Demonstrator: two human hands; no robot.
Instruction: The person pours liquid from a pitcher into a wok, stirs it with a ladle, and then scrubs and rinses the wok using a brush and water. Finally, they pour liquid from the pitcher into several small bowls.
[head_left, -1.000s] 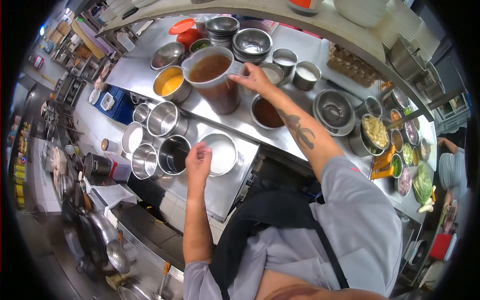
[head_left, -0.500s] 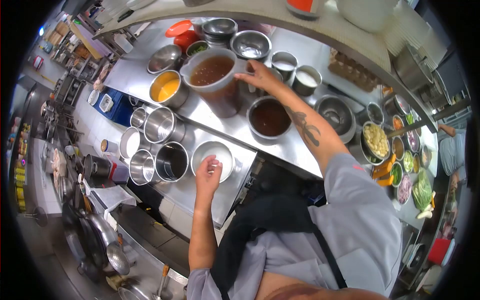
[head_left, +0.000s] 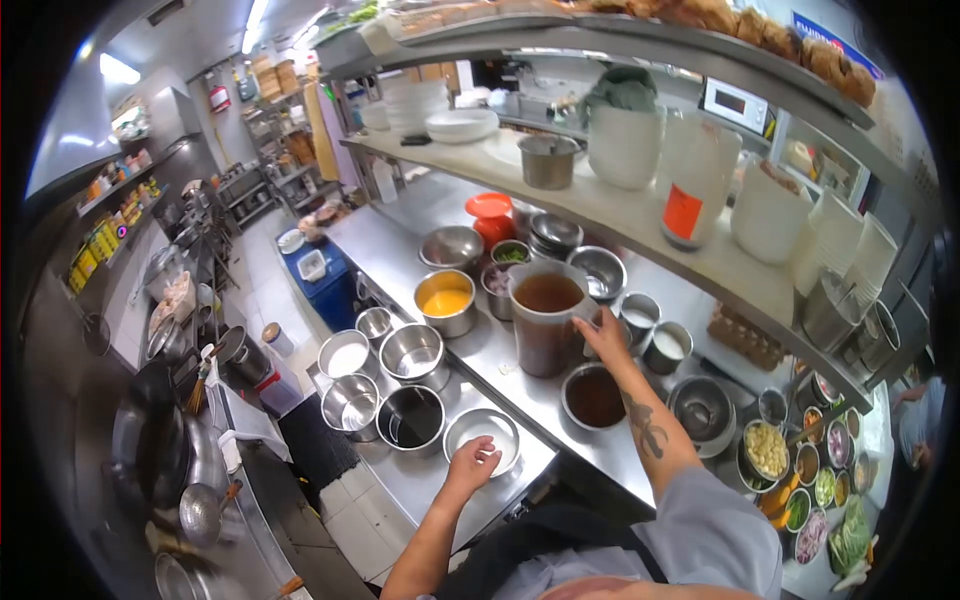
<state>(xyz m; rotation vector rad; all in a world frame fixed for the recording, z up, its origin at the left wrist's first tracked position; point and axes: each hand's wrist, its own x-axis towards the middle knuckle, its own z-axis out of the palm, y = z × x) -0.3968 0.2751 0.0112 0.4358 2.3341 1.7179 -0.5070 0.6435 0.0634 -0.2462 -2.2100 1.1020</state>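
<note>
My right hand (head_left: 603, 338) grips the handle of a tall translucent pitcher (head_left: 545, 335) filled with brown liquid. The pitcher is upright and seems to rest on the steel counter. Close to its base, partly under my right forearm, is a steel pot of dark brown liquid (head_left: 592, 398). My left hand (head_left: 474, 464) holds nothing. Its fingers are loosely bent and apart, over the near rim of a steel bowl with white contents (head_left: 490, 432). Left of that bowl stands a pot with dark contents (head_left: 411, 418). A pot of orange-yellow liquid (head_left: 446, 300) stands left of the pitcher.
A long shelf (head_left: 620, 205) with white containers and plates runs above the counter's back. Several steel bowls and pots crowd the counter, including a pot of white contents (head_left: 668, 345). Chopped vegetables and a bowl of pale yellow pieces (head_left: 766, 450) are at the right.
The head view has tilted up, showing more shelf. My right hand and the pitcher have shifted right, away from the orange-yellow pot, uncovering a small pot beside it. My left hand stays by the white bowl.
</note>
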